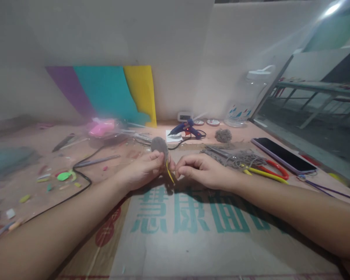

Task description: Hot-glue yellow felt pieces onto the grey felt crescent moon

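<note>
My left hand (pixel 147 168) is closed on a small grey fuzzy piece (pixel 159 145), its rounded top standing above the thumb. A thin yellow strip (pixel 169 173) runs down along the piece's right edge and hangs below the fingers. Just to the right, my right hand (pixel 196 169) has thumb and forefinger pinched together beside the strip; what lies between those fingertips is too small to make out. Both hands are over the printed cardboard (pixel 175 245).
Behind the hands lies a blue glue gun (pixel 186 129) with a black cable. Grey yarn (pixel 245 157), red-and-yellow-handled pliers (pixel 268 174), a phone (pixel 284 154) and a clear bottle (pixel 243 97) are on the right. Felt scraps (pixel 64 176) and a pink item (pixel 103 127) lie left.
</note>
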Motion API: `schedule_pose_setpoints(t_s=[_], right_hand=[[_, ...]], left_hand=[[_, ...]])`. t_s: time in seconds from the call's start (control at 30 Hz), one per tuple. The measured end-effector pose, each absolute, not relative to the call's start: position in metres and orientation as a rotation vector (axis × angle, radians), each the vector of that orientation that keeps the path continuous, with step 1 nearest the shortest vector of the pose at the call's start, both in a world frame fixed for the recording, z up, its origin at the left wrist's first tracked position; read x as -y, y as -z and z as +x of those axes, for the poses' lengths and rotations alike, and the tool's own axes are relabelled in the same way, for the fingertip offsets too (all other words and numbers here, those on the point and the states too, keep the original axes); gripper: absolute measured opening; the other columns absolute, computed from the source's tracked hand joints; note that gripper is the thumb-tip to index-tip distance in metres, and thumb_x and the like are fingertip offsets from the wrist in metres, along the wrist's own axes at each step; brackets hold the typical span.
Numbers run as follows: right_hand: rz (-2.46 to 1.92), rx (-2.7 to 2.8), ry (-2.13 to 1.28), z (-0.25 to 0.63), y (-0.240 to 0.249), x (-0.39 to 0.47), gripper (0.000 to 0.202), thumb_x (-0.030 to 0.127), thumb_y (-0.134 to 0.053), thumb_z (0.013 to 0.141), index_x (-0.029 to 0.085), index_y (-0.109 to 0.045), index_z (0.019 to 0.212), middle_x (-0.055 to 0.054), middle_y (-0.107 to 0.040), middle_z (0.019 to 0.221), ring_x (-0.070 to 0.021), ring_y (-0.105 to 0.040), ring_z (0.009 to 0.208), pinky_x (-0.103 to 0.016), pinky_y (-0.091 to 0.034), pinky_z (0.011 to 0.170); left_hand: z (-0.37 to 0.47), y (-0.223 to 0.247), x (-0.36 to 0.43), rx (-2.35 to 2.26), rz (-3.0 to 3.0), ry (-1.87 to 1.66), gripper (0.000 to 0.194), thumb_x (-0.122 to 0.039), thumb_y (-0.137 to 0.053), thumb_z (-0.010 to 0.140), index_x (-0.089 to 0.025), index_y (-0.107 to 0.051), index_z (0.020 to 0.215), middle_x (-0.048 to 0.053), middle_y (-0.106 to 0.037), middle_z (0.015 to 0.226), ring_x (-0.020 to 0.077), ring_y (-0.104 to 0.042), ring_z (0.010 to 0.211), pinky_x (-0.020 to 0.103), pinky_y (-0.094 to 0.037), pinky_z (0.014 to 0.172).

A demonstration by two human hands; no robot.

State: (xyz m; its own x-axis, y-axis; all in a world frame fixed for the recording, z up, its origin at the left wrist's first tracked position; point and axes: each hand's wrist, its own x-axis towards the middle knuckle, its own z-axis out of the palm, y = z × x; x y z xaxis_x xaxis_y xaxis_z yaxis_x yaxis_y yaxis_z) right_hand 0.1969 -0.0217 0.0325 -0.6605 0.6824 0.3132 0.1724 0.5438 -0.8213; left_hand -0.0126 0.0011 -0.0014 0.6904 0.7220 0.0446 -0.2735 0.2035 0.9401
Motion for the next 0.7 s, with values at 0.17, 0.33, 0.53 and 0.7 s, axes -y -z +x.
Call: schedule_pose_setpoints(t_s=[0.17,0.33,0.53,0.7], right_hand=[[-0.696,2.151,-1.006,0.1971,-0.0318,0.0228,0.019,0.026,-0.055,0.091,0.018,-0.067,0.080,-0.002,-0.073,0.086,-0.0149,-0.067,0.082,-0.027,-0.050,0.078],[-0.657,2.135,-1.016,0.1985,-0.0334,0.0226,0.019,0.025,-0.055,0.092,0.018,-0.067,0.080,-0.002,-0.073,0.083,-0.0143,-0.067,0.081,-0.027,-0.051,0.077],[-0.639,2.106,-1.026,0.1984,-0.0370,0.0251,0.020,0.027,-0.055,0.093,0.018,-0.065,0.077,-0.002,-0.072,0.080,-0.0146,-0.067,0.079,-0.028,-0.052,0.075],[-0.631,2.105,-1.014,0.1987,-0.0398,0.0257,0.020,0.027,-0.054,0.093,0.019,-0.065,0.078,-0.002,-0.071,0.079,-0.0142,-0.067,0.078,-0.027,-0.052,0.075]], left_hand=[[-0.0120,0.0018,0.0007,-0.455,1.164,-0.696,0.036,-0.051,-0.069,0.079,-0.015,-0.063,0.079,0.003,-0.063,0.072,0.0176,-0.063,0.068,0.031,-0.052,0.066],[-0.0103,-0.0036,0.0049,-0.429,1.149,-0.658,0.030,-0.043,-0.071,0.080,-0.016,-0.060,0.074,0.002,-0.062,0.067,0.0186,-0.064,0.072,0.031,-0.053,0.066],[-0.0111,-0.0051,0.0054,-0.400,1.133,-0.606,0.026,-0.039,-0.067,0.084,-0.016,-0.058,0.077,0.004,-0.063,0.072,0.0203,-0.064,0.072,0.035,-0.056,0.063],[-0.0111,-0.0021,0.0045,-0.445,1.165,-0.641,0.027,-0.041,-0.069,0.082,-0.016,-0.060,0.075,0.003,-0.064,0.072,0.0187,-0.065,0.076,0.033,-0.054,0.074]])
